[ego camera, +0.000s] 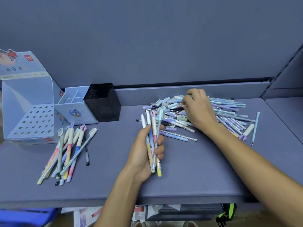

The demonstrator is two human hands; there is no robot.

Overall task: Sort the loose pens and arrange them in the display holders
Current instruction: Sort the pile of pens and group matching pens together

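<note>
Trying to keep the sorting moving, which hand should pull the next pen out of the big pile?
The right hand. Its fingers already rest in the big loose pile of pastel pens, at a pink-tipped one. The left hand is full, gripping a bundle of pastel pens short of the pile.

A grey-violet table (188, 169) carries everything, backed by a panel (147, 38) of the same colour. Below its front edge lie scattered papers (152, 210), a blue crate (24, 215) and a black-and-green bag (227, 213).
</note>
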